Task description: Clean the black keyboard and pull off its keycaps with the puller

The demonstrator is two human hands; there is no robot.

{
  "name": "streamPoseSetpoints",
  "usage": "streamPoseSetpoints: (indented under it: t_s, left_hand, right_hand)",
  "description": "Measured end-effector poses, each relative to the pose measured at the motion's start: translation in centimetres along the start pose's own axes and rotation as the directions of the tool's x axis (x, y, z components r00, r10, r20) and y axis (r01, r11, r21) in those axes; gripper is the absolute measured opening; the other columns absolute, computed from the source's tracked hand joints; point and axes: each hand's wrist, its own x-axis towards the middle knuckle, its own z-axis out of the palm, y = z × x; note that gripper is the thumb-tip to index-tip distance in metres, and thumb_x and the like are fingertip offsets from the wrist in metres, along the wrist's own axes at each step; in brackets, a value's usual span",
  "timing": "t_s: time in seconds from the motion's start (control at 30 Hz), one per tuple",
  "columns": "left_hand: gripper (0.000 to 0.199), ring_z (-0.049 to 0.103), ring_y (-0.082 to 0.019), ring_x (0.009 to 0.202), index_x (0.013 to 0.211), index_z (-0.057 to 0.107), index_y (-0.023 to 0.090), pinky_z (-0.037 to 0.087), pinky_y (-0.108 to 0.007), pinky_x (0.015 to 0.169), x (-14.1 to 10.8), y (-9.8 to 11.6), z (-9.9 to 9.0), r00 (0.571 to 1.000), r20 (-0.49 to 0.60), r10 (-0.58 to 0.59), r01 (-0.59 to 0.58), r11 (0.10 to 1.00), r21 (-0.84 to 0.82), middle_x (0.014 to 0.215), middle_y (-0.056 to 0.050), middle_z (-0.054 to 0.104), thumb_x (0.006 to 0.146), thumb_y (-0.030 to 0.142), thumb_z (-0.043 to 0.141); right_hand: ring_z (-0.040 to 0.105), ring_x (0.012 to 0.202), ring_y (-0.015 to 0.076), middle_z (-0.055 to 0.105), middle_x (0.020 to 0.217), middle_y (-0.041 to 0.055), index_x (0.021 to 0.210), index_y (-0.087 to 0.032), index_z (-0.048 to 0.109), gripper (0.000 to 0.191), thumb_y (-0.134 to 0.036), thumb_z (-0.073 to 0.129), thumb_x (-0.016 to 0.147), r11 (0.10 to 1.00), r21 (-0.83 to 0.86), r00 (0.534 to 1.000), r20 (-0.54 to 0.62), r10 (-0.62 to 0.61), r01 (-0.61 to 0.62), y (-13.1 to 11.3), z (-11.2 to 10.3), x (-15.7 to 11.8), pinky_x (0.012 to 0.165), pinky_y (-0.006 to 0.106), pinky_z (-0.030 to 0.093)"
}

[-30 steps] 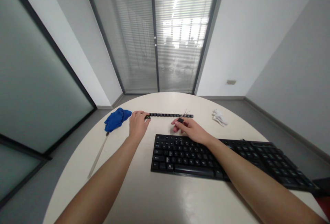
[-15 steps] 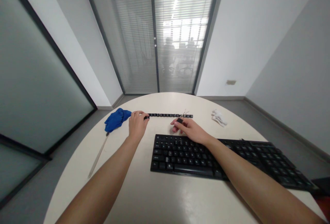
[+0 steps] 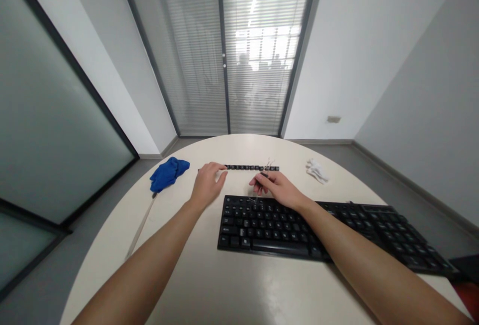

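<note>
A straight row of black keycaps [image 3: 247, 167] lies across the far part of the round white table [image 3: 209, 285]. At its left end, my left hand [image 3: 208, 181] rests low over the row, thumb and fingers apart, with its fingertips close to or touching the keycaps. My right hand [image 3: 280, 188] is closed on the dark handle of a wire keycap puller [image 3: 263, 175]. Thin wire loops stick out beyond the fingers, up over the row and down toward the keyboard. Below that hand lies a black keyboard [image 3: 269, 230], partly hidden by my right forearm.
A blue cloth bundle [image 3: 169, 173] sits at the left, joined to a thin pale stick [image 3: 140, 230] running toward me. White gloves or cloth [image 3: 317, 170] lie at the far right. Behind the table stands a glass partition with blinds [image 3: 194, 66].
My left hand has shifted right along the keycap row, and its thumb and fingers have come apart. My right hand has turned the puller slightly, so wire now shows below the fingers.
</note>
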Motion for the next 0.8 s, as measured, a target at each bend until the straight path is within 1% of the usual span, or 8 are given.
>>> streamPoseSetpoints:
  t_s: [0.07,0.1,0.17,0.23,0.37,0.47,0.67,0.8]
  left_hand:
    - [0.017,0.061,-0.019,0.088,0.1,0.066,0.02,0.048,-0.035,0.087,-0.3,1.0,-0.1,0.988,0.129,0.089,-0.068,0.985,-0.158,0.096,-0.005,0.068,0.093,0.028,0.053]
    - [0.017,0.061,-0.018,0.085,0.101,0.066,0.02,0.049,-0.033,0.086,-0.4,1.4,-0.2,0.97,0.198,0.14,-0.097,0.972,-0.213,0.095,-0.004,0.069,0.093,0.028,0.054]
    - [0.019,0.062,-0.017,0.081,0.102,0.067,0.02,0.049,-0.031,0.081,-0.7,2.0,-0.5,0.931,0.304,0.202,-0.124,0.959,-0.257,0.092,-0.004,0.07,0.091,0.029,0.056]
    - [0.019,0.061,-0.016,0.076,0.1,0.069,0.02,0.048,-0.029,0.074,-0.9,2.3,-0.8,0.906,0.365,0.216,-0.128,0.96,-0.25,0.086,-0.003,0.07,0.09,0.03,0.057]
    - [0.018,0.06,-0.015,0.069,0.095,0.071,0.02,0.045,-0.027,0.066,-1.0,2.6,-1.1,0.888,0.399,0.226,-0.134,0.96,-0.246,0.079,-0.001,0.069,0.088,0.032,0.058]
    - [0.017,0.06,-0.015,0.07,0.093,0.071,0.02,0.044,-0.026,0.066,-0.9,2.6,-1.0,0.88,0.407,0.246,-0.135,0.95,-0.281,0.08,-0.001,0.069,0.086,0.033,0.062]
    - [0.012,0.059,-0.013,0.072,0.088,0.074,0.022,0.044,-0.024,0.067,-0.8,2.3,-0.7,0.868,0.41,0.278,-0.145,0.934,-0.327,0.082,0.0,0.07,0.084,0.03,0.066]
    - [0.012,0.059,-0.013,0.07,0.089,0.074,0.021,0.045,-0.025,0.066,-0.8,2.5,-0.7,0.875,0.406,0.264,-0.104,0.921,-0.376,0.082,-0.001,0.07,0.084,0.029,0.067]
  right_hand:
    - [0.06,0.065,0.0145,0.068,0.074,0.0037,0.09,-0.016,0.07,0.048,-0.059,0.05,0.093,1.0,-0.023,0.999,0.033,0.011,-0.011,-0.1,0.1,-0.2,0.065,0.027,0.048]
    - [0.06,0.064,0.0145,0.068,0.074,0.0035,0.089,-0.016,0.07,0.048,-0.059,0.049,0.094,0.999,-0.041,0.999,0.053,0.013,-0.011,-0.2,0.1,-0.3,0.065,0.027,0.049]
    - [0.061,0.064,0.0148,0.068,0.074,0.0032,0.089,-0.017,0.069,0.048,-0.058,0.047,0.095,0.996,-0.088,0.997,0.083,0.005,0.002,-0.4,0.3,-0.4,0.065,0.028,0.049]
    - [0.062,0.065,0.0154,0.068,0.074,0.0031,0.086,-0.017,0.068,0.048,-0.057,0.044,0.097,0.988,-0.148,0.994,0.105,-0.017,0.033,-0.6,0.4,-0.5,0.066,0.028,0.05]
    - [0.062,0.064,0.0153,0.067,0.069,0.0022,0.076,-0.018,0.065,0.049,-0.054,0.041,0.099,0.95,-0.278,0.983,0.154,-0.1,0.14,-1.3,0.4,-0.7,0.066,0.027,0.048]
    - [0.061,0.063,0.0156,0.067,0.068,0.0022,0.077,-0.019,0.068,0.046,-0.052,0.044,0.098,0.918,-0.347,0.975,0.175,-0.139,0.193,-1.7,0.3,-0.9,0.063,0.027,0.045]
    - [0.058,0.064,0.0169,0.066,0.069,0.0056,0.075,-0.019,0.069,0.042,-0.046,0.046,0.098,0.763,-0.534,0.93,0.262,-0.259,0.363,-1.9,0.4,-1.2,0.065,0.029,0.041]
    - [0.058,0.063,0.0167,0.067,0.069,0.0058,0.077,-0.019,0.071,0.041,-0.045,0.047,0.097,0.74,-0.557,0.925,0.274,-0.264,0.376,-1.9,0.3,-1.2,0.063,0.029,0.041]
